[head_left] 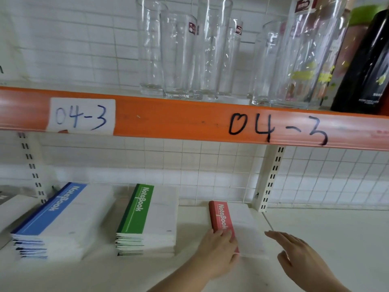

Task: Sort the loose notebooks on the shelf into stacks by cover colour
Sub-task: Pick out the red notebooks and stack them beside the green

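Note:
Three notebook piles lie on the white shelf (315, 228). A blue-spined stack (54, 220) sits at the left and a green-spined stack (147, 220) in the middle. The red-spined notebook (242, 224) lies to the right, near a shelf upright. My left hand (219, 251) rests flat on the near left corner of the red notebook, fingers straight. My right hand (299, 256) hovers open just right of that notebook, fingers extended toward it, holding nothing.
An orange shelf beam (189, 121) marked "04-3" runs overhead. Several tall glasses (185, 55) and a dark bottle (364, 66) stand on the shelf above. A white slotted upright (271, 178) and wire mesh (336, 175) back the shelf.

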### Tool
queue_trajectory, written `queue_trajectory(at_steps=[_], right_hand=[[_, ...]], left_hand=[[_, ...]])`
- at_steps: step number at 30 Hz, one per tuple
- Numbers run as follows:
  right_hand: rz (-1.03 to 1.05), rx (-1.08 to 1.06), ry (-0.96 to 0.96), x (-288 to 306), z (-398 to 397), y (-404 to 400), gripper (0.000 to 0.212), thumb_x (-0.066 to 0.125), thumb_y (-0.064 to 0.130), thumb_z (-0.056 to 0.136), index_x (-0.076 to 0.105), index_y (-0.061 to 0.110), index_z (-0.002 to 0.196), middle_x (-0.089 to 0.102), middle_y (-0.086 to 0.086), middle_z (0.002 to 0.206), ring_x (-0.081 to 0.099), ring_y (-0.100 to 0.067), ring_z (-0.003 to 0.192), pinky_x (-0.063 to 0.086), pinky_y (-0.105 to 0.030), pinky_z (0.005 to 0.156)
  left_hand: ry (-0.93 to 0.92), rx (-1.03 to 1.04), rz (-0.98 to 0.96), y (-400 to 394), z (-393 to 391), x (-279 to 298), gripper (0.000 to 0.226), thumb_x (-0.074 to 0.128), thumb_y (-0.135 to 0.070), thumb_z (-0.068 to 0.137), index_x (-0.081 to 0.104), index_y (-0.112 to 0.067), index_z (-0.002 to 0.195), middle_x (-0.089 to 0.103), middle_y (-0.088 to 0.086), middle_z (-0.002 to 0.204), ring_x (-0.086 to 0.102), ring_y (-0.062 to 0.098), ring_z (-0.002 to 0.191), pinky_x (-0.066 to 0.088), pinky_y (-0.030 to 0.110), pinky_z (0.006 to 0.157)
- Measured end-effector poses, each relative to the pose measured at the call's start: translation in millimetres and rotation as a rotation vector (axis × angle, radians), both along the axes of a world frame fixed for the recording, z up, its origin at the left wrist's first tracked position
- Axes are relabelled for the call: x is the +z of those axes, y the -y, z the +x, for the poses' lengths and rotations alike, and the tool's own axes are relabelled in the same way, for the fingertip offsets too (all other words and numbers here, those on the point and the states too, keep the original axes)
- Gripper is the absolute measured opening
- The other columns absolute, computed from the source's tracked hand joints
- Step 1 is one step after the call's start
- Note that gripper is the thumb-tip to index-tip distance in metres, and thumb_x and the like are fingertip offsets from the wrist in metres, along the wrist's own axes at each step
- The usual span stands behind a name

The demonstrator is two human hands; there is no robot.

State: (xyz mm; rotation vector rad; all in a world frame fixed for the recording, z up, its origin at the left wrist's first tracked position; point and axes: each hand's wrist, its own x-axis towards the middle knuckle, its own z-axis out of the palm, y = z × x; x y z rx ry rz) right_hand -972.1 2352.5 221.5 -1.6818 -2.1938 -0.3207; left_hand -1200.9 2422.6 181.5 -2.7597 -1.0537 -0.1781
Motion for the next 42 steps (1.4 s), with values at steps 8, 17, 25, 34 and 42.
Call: queue_trajectory(at_steps=[8, 17, 25, 34, 42], right_hand=[[0.100, 0.221, -0.029, 23, -88, -16, 0.066, 0.075, 0.004, 0.059, 0.058, 0.025, 0.119, 0.068, 0.011, 0.107, 0.068, -0.009, 0.083, 0.052, -0.020, 0.069], [0.190, 0.363, -0.001, 33, -194, -26, 0.084, 0.085, 0.012, 0.051, 0.051, 0.027, 0.126, 0.068, 0.008, 0.114, 0.067, -0.014, 0.097, 0.054, -0.033, 0.081], [0.138, 0.369, 0.026, 43, -294, -22, 0.056, 0.031, 0.062, 0.088, 0.048, 0.029, 0.130, 0.065, 0.009, 0.117, 0.067, -0.010, 0.098, 0.046, -0.023, 0.086], [0.027, 0.332, 0.007, 52, -445, -12, 0.062, 0.035, 0.071, 0.082, 0.046, 0.032, 0.129, 0.063, 0.010, 0.121, 0.061, -0.010, 0.105, 0.049, -0.025, 0.087], [-0.170, 0.446, -0.028, 44, -600, -30, 0.079, 0.023, 0.075, 0.075, 0.025, 0.040, 0.146, 0.032, 0.021, 0.147, 0.033, -0.002, 0.135, 0.019, -0.012, 0.103]], left_hand=[[0.198, 0.114, 0.248, 37, -123, 48, 0.031, 0.040, -0.036, 0.083, 0.068, -0.022, 0.088, 0.067, -0.005, 0.091, 0.061, 0.014, 0.073, 0.052, 0.026, 0.068], [0.195, 0.290, 0.277, 76, -265, 71, 0.033, 0.040, -0.036, 0.086, 0.069, -0.021, 0.092, 0.069, -0.007, 0.089, 0.064, 0.011, 0.076, 0.055, 0.027, 0.073], [0.172, 0.359, 0.275, 96, -372, 74, 0.036, 0.040, -0.039, 0.085, 0.070, -0.024, 0.094, 0.069, -0.009, 0.087, 0.065, 0.011, 0.076, 0.054, 0.027, 0.074], [0.168, 0.382, 0.315, 103, -503, 80, 0.028, 0.044, -0.037, 0.084, 0.065, -0.020, 0.090, 0.067, -0.005, 0.083, 0.063, 0.016, 0.074, 0.053, 0.030, 0.075], [0.196, 0.445, 0.339, 110, -640, 74, 0.029, 0.046, -0.035, 0.081, 0.068, -0.020, 0.092, 0.067, -0.007, 0.081, 0.063, 0.015, 0.070, 0.053, 0.027, 0.069]])
